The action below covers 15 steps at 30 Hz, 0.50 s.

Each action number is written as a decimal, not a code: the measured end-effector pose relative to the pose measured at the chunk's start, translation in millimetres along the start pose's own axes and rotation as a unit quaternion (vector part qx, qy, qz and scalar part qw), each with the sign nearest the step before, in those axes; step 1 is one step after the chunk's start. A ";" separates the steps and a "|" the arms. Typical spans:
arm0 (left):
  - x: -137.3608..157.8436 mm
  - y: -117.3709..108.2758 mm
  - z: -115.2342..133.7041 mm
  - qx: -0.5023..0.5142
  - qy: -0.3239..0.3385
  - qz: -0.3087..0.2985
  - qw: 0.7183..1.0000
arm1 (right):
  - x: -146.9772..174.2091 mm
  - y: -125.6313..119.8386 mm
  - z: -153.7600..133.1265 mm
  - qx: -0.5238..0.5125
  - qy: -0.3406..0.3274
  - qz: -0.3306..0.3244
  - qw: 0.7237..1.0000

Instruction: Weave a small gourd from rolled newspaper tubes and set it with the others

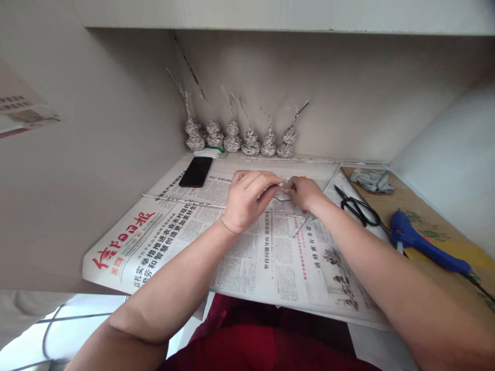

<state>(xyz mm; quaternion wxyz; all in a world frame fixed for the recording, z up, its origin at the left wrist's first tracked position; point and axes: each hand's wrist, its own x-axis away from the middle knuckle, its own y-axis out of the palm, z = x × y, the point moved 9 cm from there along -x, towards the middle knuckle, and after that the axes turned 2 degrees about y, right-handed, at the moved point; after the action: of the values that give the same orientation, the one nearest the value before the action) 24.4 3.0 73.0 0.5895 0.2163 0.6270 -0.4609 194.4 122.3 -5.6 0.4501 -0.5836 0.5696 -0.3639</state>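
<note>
My left hand (251, 198) is closed, its thumb and fingers pinching a small white piece of paper strip (284, 187) over the newspaper. Close beside it, my right hand (305, 192) pinches the same small paper work; the fingers hide most of it. A thin rolled newspaper stick (181, 200) runs from the left to beneath my hands. Another paper stick (333, 178) slants away at the right, behind my right wrist. Whether these sticks join what my fingers hold, I cannot tell.
Newspaper (240, 257) covers the table. Several woven paper gourds (251, 142) line the back wall beside a black phone (196, 172). At right lie black scissors (359, 208), a blue glue gun (425, 245) and a crumpled grey cloth (372, 181). A shelf (286, 14) overhangs the back.
</note>
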 end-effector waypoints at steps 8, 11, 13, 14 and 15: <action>1.8 7.4 -2.9 0.106 -0.067 -0.001 0.992 | 56.5 -58.0 3.1 -0.486 -0.030 0.089 0.869; 2.2 10.1 -2.1 0.142 -0.080 -0.005 0.987 | 80.0 -75.2 -11.5 -0.551 -0.081 0.118 0.822; 2.5 12.2 -1.5 0.156 -0.083 -0.011 0.984 | 93.9 -82.1 -19.4 -0.557 -0.112 0.144 0.811; 2.6 13.2 -1.2 0.159 -0.084 -0.015 0.984 | 100.2 -85.0 -22.7 -0.551 -0.128 0.161 0.809; 2.8 14.1 -0.8 0.160 -0.083 -0.018 0.984 | 106.2 -87.8 -25.3 -0.541 -0.143 0.180 0.809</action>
<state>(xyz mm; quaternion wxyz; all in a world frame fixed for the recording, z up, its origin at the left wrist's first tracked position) 34.9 9.8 65.8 0.5887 0.2576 0.4982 -0.5821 209.5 9.3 75.9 0.1952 -0.6648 0.6986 0.1786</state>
